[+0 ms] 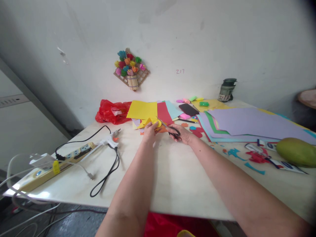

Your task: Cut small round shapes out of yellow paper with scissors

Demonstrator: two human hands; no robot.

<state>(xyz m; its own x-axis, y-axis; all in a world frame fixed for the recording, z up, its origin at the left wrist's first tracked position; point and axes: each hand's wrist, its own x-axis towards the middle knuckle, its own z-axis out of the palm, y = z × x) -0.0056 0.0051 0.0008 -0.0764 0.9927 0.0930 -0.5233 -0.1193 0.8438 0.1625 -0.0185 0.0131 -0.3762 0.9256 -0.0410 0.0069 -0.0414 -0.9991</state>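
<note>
My left hand (149, 131) pinches a small yellow paper piece (156, 123) above the table. My right hand (182, 134) is closed round the black handles of a pair of scissors (168, 128), whose blades point left and meet the yellow piece. Just behind lie yellow, red and light blue paper sheets (153, 110). Orange and red cut scraps (195, 131) lie beside my right hand.
A glue gun (110, 141) with a black cord and a power strip (49, 164) lie at left. A red plastic bag (112, 112) sits at the back. Large purple and green sheets (247, 123), a mango (296, 152) and scraps fill the right. A paper flower craft (130, 69) hangs on the wall.
</note>
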